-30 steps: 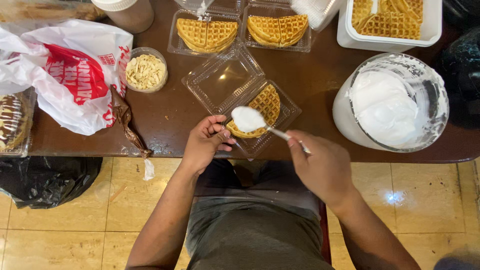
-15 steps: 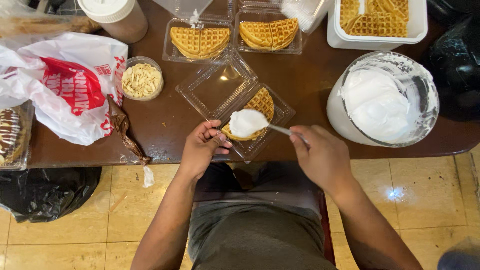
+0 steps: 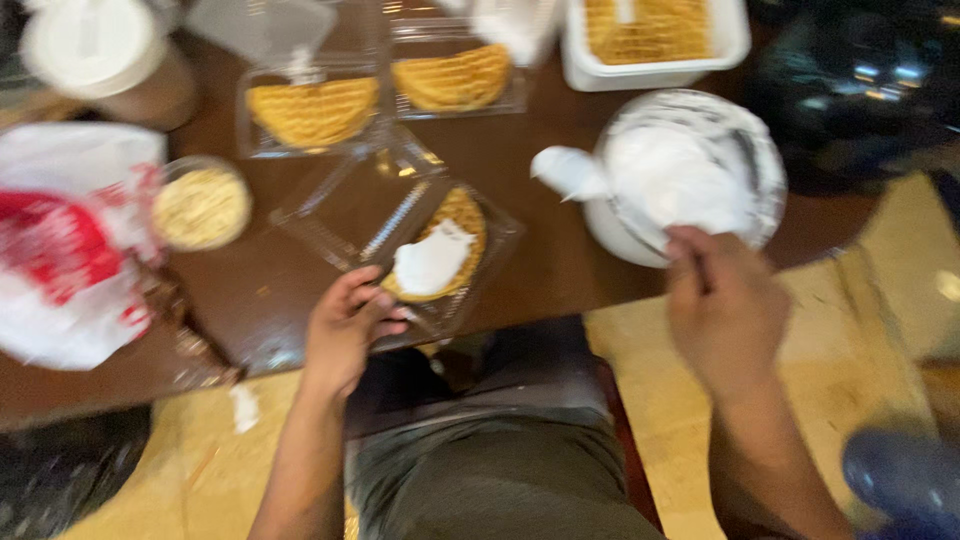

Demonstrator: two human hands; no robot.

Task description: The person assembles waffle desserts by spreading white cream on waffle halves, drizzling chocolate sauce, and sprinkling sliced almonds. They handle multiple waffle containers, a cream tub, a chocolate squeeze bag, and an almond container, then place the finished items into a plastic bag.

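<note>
A person sat at a dark brown worktop (image 3: pixel 560 140), seen from above in a blurred frame. The left hand (image 3: pixel 345 330) pinched the near edge of an open clear plastic clamshell (image 3: pixel 400 235), fingers closed on its rim. In it lay a folded golden waffle (image 3: pixel 455 235) with a dollop of white cream (image 3: pixel 432 258) on top. The right hand (image 3: pixel 725 305) was curled at the rim of a white bowl of cream (image 3: pixel 685 180), its grip closed on what looked like a utensil handle; blur hid the tool itself.

The clamshell overhung the worktop's near edge, so a slip of the left hand could probably tip it into the lap. The light bowl might also slide if pushed.

Behind sat two more clear trays (image 3: pixel 310 110) holding waffles, a white tub of waffles (image 3: pixel 655 35) at the top, a small round cup of pale crumbs (image 3: pixel 202 205), and a white-and-red plastic bag (image 3: pixel 65 240) on the left.
</note>
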